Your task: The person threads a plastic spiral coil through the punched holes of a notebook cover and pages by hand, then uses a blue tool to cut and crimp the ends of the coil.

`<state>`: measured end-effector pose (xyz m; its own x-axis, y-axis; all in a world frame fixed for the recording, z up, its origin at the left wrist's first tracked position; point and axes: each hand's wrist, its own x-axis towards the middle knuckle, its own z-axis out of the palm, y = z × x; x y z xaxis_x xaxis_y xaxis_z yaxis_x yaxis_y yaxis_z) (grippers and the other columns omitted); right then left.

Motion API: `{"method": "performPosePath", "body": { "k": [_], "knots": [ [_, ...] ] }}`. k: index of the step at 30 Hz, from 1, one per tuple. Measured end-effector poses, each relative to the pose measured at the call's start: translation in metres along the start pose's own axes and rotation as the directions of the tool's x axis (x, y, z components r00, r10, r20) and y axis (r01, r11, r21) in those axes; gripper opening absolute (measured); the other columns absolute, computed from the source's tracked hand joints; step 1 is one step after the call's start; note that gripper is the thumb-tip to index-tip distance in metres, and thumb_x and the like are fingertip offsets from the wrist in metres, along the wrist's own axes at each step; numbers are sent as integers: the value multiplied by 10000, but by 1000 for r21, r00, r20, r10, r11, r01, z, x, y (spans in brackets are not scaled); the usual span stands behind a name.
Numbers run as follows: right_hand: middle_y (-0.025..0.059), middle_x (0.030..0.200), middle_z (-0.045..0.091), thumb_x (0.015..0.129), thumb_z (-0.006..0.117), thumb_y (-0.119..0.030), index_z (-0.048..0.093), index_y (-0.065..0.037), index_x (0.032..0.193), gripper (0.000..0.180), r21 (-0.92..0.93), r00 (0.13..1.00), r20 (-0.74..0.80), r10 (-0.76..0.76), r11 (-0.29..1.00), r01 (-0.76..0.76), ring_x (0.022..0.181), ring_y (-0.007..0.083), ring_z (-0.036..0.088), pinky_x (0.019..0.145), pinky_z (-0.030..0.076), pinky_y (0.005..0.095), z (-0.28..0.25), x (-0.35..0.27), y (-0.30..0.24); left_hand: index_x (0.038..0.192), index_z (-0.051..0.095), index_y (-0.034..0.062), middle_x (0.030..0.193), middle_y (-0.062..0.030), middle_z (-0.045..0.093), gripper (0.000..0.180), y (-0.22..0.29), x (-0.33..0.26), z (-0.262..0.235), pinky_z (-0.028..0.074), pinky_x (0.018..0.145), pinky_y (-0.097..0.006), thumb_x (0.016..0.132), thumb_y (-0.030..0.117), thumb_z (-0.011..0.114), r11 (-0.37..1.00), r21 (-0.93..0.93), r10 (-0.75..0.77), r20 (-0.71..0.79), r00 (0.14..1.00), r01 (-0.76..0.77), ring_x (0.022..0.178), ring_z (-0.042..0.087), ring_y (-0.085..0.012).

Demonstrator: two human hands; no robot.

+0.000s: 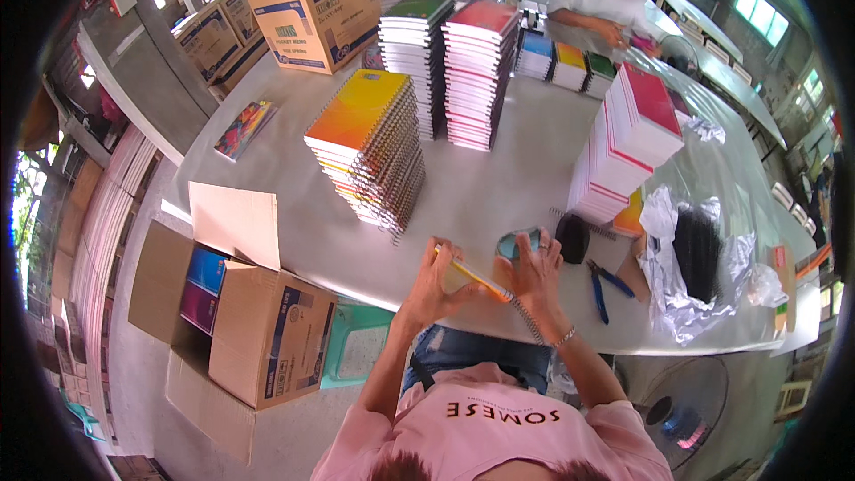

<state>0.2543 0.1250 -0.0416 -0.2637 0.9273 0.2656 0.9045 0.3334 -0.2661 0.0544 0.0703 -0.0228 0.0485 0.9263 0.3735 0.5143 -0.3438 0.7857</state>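
Held nearly edge-on close to the table's front edge is a spiral notebook (481,280) with a yellow-orange cover. My left hand (429,289) grips its left end, thumb and fingers closed round it. At the other end, beside the wire coil (527,316), my right hand (537,278) is curled, its thumb by the notebook. Its fingertips lie over a round teal object (509,246), partly hidden; I cannot tell whether they touch it. A dark rounded object (572,239) and blue-handled pliers (606,291) lie to the right.
Stacks of yellow-orange notebooks (365,147), green notebooks (414,67), red notebooks (481,76) and red-covered books (623,147) stand on the table. Black coils (699,254) lie on silver wrapping at right. An open carton (298,338) is at lower left. Another person (601,0) sits across.
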Motion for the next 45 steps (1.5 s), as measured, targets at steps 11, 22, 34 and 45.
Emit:
{"method": "performPosePath", "body": {
  "k": [11, 22, 34, 45],
  "knots": [
    [97, 1319, 560, 792, 798, -232, 562, -67, 1065, 397, 750, 774, 450, -446, -282, -599, 1117, 118, 515, 961, 432, 295, -80, -6, 55, 1089, 439, 34, 1056, -135, 430, 751, -16, 4, 22, 416, 908, -387, 570, 240, 940, 991, -108, 73, -73, 995, -81, 1032, 463, -316],
    [49, 1160, 585, 815, 785, -193, 588, -35, 1103, 383, 860, 774, 491, -399, 79, -505, 994, 66, 524, 829, 445, 220, -75, -8, 57, 1093, 433, 51, 1054, -107, 419, 772, -11, 9, 26, 420, 903, -381, 550, 229, 952, 994, -108, 8, -43, 999, -12, 1023, 462, -281],
    [28, 1122, 566, 789, 796, -323, 623, -70, 1033, 391, 772, 763, 578, -289, 496, -397, 1059, 115, 502, 926, 391, 275, -83, 1, 40, 1290, 299, 30, 1201, -106, 393, 1037, -32, 10, 33, 362, 1009, -348, 526, 220, 973, 960, -274, -61, 2, 998, 60, 1141, 420, -241],
    [-17, 989, 594, 812, 781, -309, 624, -83, 1054, 367, 818, 805, 521, -283, 437, -375, 894, 60, 539, 779, 426, 223, -78, 0, 35, 1360, 235, 62, 1198, -98, 368, 1133, -19, 10, 25, 374, 995, -354, 513, 188, 976, 932, -325, -149, 67, 986, 163, 1119, 406, -231]
  ]
}}
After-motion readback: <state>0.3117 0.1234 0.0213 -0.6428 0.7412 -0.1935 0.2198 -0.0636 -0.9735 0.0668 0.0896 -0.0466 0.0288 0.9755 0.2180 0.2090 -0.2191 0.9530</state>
